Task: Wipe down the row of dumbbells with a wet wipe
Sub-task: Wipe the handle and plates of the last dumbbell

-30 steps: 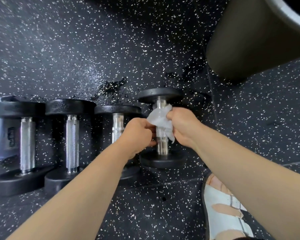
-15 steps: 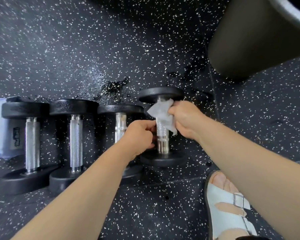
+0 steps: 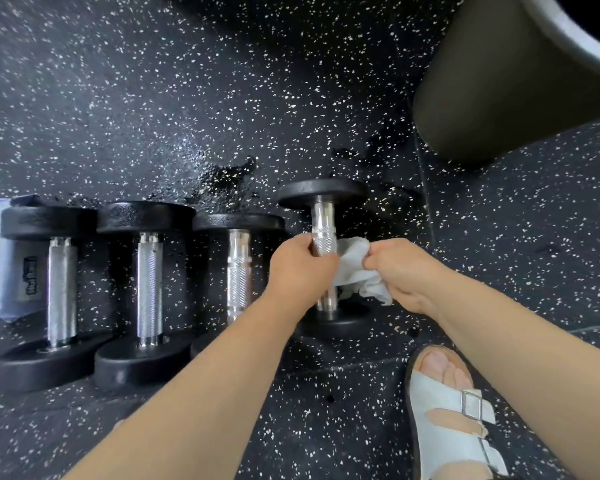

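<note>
Several black dumbbells with chrome handles lie in a row on the speckled rubber floor. The rightmost dumbbell (image 3: 323,223) sits slightly farther away than the others. My left hand (image 3: 297,268) grips its knurled handle around the middle. My right hand (image 3: 400,271) pinches a crumpled white wet wipe (image 3: 355,270) just to the right of that handle, with the wipe touching the bar's right side. The neighbouring dumbbell (image 3: 238,268) lies just left of my left hand, and two more dumbbells (image 3: 148,271) (image 3: 61,282) lie beyond it.
A pale wet-wipe packet (image 3: 0,265) lies at the far left behind the outermost dumbbell. A large dark bin (image 3: 506,84) stands at the upper right. My foot in a white sandal (image 3: 447,417) rests at the lower right. A wet patch (image 3: 229,178) marks the floor behind the row.
My right hand has drawn the wipe off the top of the handle and down to its right side. My left hand has moved up onto the middle of the bar.
</note>
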Available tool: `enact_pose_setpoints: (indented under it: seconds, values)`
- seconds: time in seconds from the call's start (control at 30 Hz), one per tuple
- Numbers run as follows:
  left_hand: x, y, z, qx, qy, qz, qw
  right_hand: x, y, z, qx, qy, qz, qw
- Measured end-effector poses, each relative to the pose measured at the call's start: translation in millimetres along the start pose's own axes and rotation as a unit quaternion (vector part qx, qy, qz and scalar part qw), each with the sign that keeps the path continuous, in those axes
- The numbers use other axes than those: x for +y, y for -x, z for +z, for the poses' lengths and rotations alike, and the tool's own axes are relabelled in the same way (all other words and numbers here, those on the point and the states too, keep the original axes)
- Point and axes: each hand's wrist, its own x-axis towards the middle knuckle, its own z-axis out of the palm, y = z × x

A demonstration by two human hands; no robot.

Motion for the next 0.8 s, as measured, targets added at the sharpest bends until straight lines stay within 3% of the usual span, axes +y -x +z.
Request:
enact_pose_setpoints:
  seconds: [0.17, 0.3, 0.57, 0.7, 0.8]
  values:
    - [9.0, 0.8, 28.7, 0.067, 0.015, 0.002, 0.998, 4.2, -2.6, -24.0, 0.049, -0.029, -0.022, 0.998]
    - [5.3, -0.5, 29.2, 0.046, 0.02, 0.03, 0.998, 10.4, -5.1, -30.7, 0.06, -0.129, 0.031, 0.989]
    - [-7.4, -7.1, 16.9, -0.189, 0.168, -0.036, 0.967, 8.4, 9.3, -30.0, 0.023, -0.203, 0.024, 0.979]
    - [-5.4, -7.8, 14.8, -0.183, 0.023, 0.002, 0.983, -8.5, 1.3, -18.3, 0.037, -0.293, 0.01, 0.955]
    - [-2.3, -2.8, 17.6, -0.135, -0.013, 0.023, 0.99, -13.4, -0.7, -0.3, 0.048, -0.263, 0.007, 0.964]
